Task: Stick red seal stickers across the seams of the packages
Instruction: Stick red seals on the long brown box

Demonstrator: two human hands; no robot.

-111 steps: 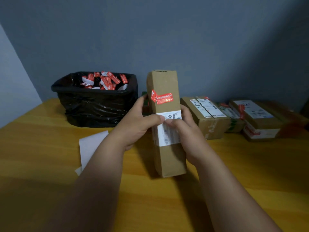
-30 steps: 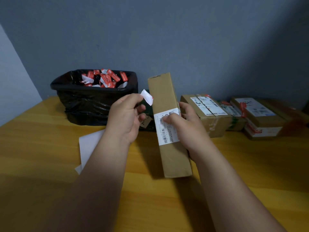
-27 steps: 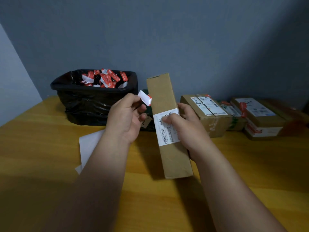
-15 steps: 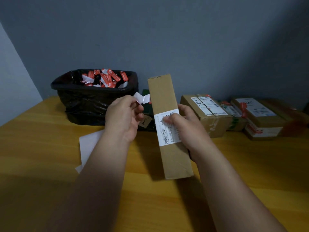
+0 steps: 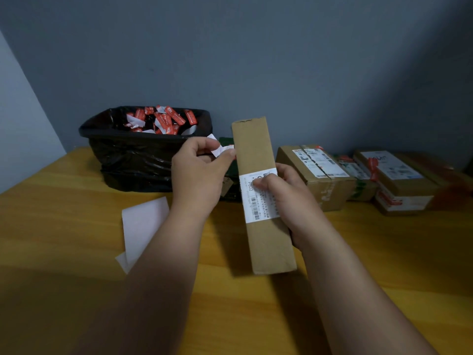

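1. Head view, count: one long brown package (image 5: 261, 190) in the hands; three more cardboard packages sitting in a row at the far right, the nearest (image 5: 316, 175) with a split white label, a smaller one (image 5: 358, 180) behind it, and a flat one (image 5: 399, 180) at the right end. One black bin (image 5: 143, 160) lined with a bag at far left. One white backing sheet (image 5: 143, 226) lying on the wooden table (image 5: 64, 239), near left of the hands.
2. Right hand (image 5: 286, 198) is grasping the long package from its right side, thumb lying across the white shipping label (image 5: 258, 198). The package is standing on end, tilted slightly, its lower end touching the table.
3. Left hand (image 5: 199, 172) is pinching a seal sticker (image 5: 221, 149) between thumb and fingers, just beside the package's left edge, in its upper part. White side is facing the camera; a sliver of red is showing at the tip next to the cardboard.
4. Package look: plain brown card, ragged top edge, one label band printed with a barcode and "P802".
5. Bin is holding a heap of red and white sticker scraps (image 5: 161, 120); too many to count.
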